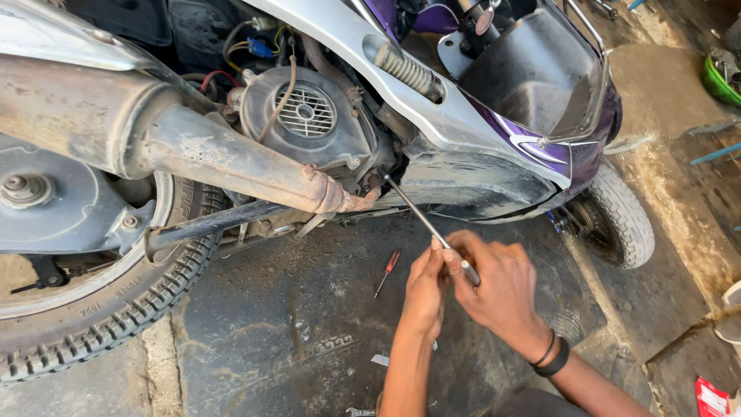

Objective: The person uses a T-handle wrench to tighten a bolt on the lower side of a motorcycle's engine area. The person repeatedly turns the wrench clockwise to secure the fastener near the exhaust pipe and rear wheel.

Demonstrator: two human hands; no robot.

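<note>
Both my hands grip a long thin metal tool (421, 216), a rod-like socket driver. My left hand (424, 289) wraps its near end from the left. My right hand (498, 286), with dark bands on the wrist, closes on the handle end. The tool's far tip reaches up-left to the engine underside beside the rusty exhaust pipe (231, 158) of a purple scooter (556, 150). The round engine fan cover (305, 112) sits just above the pipe.
The rear wheel (100, 309) fills the lower left and the front wheel (621, 216) stands at right. A small red-handled screwdriver (387, 270) lies on the dark oily floor. A green object (722, 77) is at the far right edge, a red packet (710, 398) lower right.
</note>
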